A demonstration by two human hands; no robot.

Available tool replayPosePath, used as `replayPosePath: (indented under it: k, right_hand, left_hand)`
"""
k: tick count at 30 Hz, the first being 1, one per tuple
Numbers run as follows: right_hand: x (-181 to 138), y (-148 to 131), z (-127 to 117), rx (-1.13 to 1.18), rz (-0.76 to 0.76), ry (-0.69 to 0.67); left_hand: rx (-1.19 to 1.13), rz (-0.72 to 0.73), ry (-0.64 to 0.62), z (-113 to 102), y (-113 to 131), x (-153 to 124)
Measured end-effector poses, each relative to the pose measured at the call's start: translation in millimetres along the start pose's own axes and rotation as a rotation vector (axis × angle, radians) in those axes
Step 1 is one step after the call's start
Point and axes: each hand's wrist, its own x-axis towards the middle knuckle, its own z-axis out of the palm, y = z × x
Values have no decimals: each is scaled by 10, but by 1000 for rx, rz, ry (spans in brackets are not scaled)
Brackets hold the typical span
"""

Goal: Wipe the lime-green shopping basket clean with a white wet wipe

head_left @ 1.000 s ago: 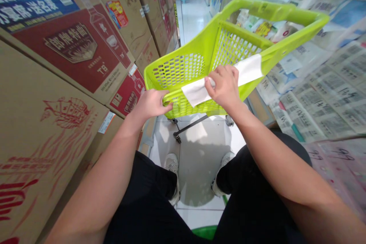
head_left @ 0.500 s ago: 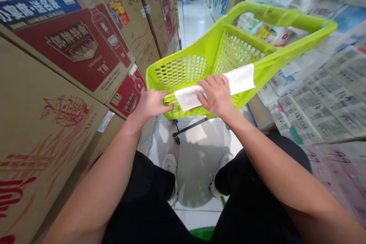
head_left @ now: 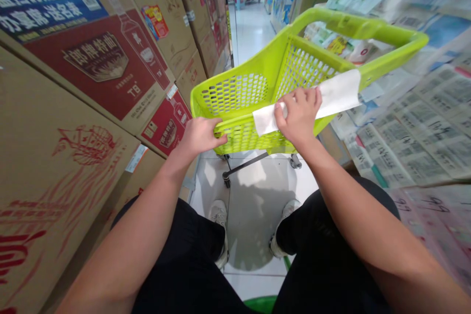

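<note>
Our left fingers [head_left: 212, 123] clamp the cart [head_left: 270, 63], right fingers [head_left: 301, 98] the cloth [head_left: 339, 92] over it; pushing could roll the cart.

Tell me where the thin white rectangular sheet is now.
In the head view, right of centre, the thin white sheet drapes over the near side of the lime-green plastic shopping cart, under the right hand and right of the left hand.

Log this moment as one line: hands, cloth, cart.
left hand: gripping green cart at corner | right hand: holding white cloth over near rim | cartons: stacked left
</note>
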Motion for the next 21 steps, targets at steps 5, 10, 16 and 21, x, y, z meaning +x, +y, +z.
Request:
replayPosePath:
  k: [5,10,16,21]
  right_hand:
    - [-110,-220,-55,80,-162,-132]
    - [122,328,-171,42,-22,-77]
    - [137,380,-164,20,28,20]
    - [-65,-152,-129,116,-138,-100]
  left_hand:
    - [-8,11,-31,-40,3,-20]
    - [-22,1,-38,-33,-55,-6]
    - [-22,11,-43,-79,39,-6]
    - [-13,9,-64,-101,71,-9]
